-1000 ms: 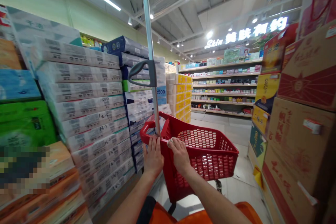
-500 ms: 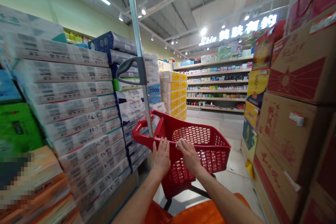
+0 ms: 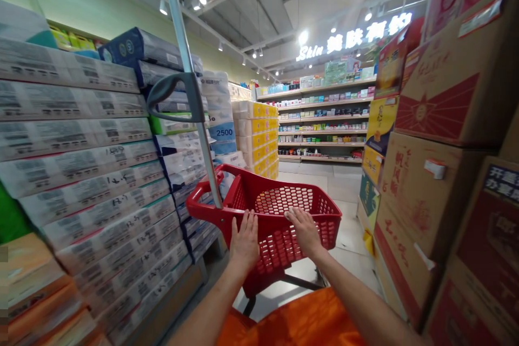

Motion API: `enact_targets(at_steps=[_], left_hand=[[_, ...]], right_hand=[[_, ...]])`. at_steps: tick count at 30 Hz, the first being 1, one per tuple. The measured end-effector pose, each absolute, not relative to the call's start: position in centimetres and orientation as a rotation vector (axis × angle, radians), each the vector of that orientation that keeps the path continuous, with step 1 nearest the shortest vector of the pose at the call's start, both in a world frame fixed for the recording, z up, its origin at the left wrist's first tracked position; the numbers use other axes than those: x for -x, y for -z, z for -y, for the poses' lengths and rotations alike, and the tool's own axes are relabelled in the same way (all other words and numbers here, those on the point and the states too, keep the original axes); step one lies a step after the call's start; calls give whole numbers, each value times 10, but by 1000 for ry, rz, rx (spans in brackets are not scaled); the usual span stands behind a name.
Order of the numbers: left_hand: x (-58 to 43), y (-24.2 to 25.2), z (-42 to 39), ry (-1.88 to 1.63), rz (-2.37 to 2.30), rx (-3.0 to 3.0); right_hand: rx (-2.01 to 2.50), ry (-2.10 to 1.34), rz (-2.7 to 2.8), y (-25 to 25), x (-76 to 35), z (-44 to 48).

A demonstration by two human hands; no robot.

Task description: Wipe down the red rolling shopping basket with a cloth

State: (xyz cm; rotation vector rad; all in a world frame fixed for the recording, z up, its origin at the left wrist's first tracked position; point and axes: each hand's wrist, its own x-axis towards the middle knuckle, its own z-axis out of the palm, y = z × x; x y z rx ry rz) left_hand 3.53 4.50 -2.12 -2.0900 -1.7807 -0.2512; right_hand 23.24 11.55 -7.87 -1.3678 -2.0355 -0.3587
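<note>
A red plastic shopping basket on wheels [image 3: 320,211] stands in the aisle right in front of me. A metal pull rod with a grey handle [image 3: 178,94] rises from its near left corner. My left hand [image 3: 244,240] lies flat on the near rim, fingers stretched out. My right hand [image 3: 304,230] rests on the same rim a little to the right, its fingers laid over the edge and spread. Neither hand holds anything that I can see. The basket shows nothing inside.
Stacked packs of tissue paper [image 3: 101,173] wall the left side. Tall piles of cardboard cartons [image 3: 441,135] line the right. The tiled aisle floor [image 3: 344,189] runs ahead to shelves of small goods [image 3: 324,130] under a lit sign. An orange cloth [image 3: 300,321] shows at the bottom edge.
The basket and both hands have rolled forward along the aisle past the tissue stacks. My right hand has slid rightward along the rim, away from the left, and its fingers have flattened.
</note>
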Motion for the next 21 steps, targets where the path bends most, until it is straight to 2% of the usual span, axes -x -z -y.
enact_targets(at_steps=[6, 13, 18, 21], left_hand=[[-41, 23, -50, 273, 1742, 2085], [-52, 22, -55, 186, 1745, 2115], [-50, 22, -53, 174, 1742, 2124], [-52, 22, -52, 174, 1767, 2113]], right_hand=[[1801, 299, 1690, 90, -313, -129], [1423, 406, 1921, 94, -277, -126], [1736, 338, 1688, 98, -316, -131], [1742, 341, 1694, 95, -317, -132]])
